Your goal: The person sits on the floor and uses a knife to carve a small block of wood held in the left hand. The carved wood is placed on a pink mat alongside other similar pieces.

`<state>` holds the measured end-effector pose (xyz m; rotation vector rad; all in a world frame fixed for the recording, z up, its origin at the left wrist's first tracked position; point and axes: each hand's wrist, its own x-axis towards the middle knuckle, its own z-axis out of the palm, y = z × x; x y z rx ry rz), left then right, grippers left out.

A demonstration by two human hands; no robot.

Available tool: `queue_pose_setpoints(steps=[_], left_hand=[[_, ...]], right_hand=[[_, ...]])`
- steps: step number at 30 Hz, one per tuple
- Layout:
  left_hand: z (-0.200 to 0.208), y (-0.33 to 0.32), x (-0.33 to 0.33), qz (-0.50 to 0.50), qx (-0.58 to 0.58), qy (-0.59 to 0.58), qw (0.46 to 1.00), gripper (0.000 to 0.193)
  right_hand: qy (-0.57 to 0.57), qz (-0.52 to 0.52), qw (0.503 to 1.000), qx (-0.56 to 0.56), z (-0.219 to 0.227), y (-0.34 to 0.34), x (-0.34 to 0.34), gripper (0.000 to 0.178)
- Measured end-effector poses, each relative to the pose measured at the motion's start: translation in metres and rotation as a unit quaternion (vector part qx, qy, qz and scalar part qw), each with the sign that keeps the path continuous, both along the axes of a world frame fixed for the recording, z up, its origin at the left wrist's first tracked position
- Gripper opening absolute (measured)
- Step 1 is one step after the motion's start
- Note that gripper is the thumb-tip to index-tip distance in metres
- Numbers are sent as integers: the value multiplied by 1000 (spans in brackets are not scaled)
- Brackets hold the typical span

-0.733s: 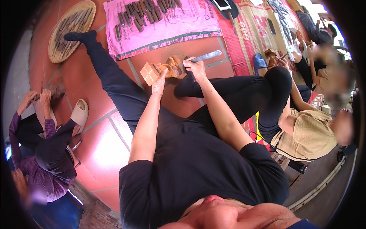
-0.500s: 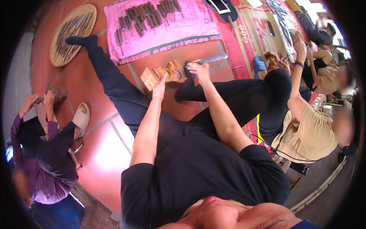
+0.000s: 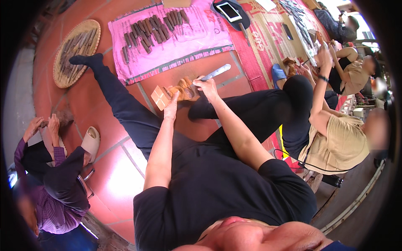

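Note:
My left hand (image 3: pixel 170 109) is closed round a brown wood carving (image 3: pixel 183 88) near its square base, which is scored with a cross. The carving has a twisting, rounded body and lies tilted between my legs, with its far end by my right hand. Closed on a flat, silvery carving tool (image 3: pixel 216 72), my right hand (image 3: pixel 207 88) rests close against the carving. The tool's broad metal end points away to the upper right. Its other end is hidden by my fingers and the wood.
Several wooden-handled tools (image 3: pixel 146 30) lie on a pink sack (image 3: pixel 184 54). A round woven tray (image 3: pixel 57 69) of tools sits far left. A cap (image 3: pixel 244 21) carrying a white phone (image 3: pixel 229 11) lies beyond. People sit on both sides; a blue slipper (image 3: pixel 278 73) is at right.
My right hand has come slightly closer to the carving, and the tool now slants more upward. The carving's square base has turned more toward me. The whole view has shifted a little.

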<state>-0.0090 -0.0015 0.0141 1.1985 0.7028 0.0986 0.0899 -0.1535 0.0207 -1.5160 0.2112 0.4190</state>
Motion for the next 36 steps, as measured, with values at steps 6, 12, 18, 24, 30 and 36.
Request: queue_pose_setpoints(steps=[6,12,18,24,30,36], left_hand=[[-17,0,-4,-22,-26,-18,999,58],[-13,2,-2,3,13,-36,999,42],[-26,1,0,6,-7,-57,998,43],[-26,1,-2,6,18,-22,1000,42],[-19,0,0,0,48,-55,997,41],[-14,-6,-1,0,20,-56,998,39]], right_hand=[[56,-68,996,-18,-20,-28,12,10],[-9,-26,1000,-9,-3,2,-2,9],[1,-57,998,30,-15,-16,9,8],[10,-20,999,-31,-6,-4,0,10],[19,-43,999,-5,-10,-10,2,11],[20,-55,997,-55,-10,-16,5,15]])
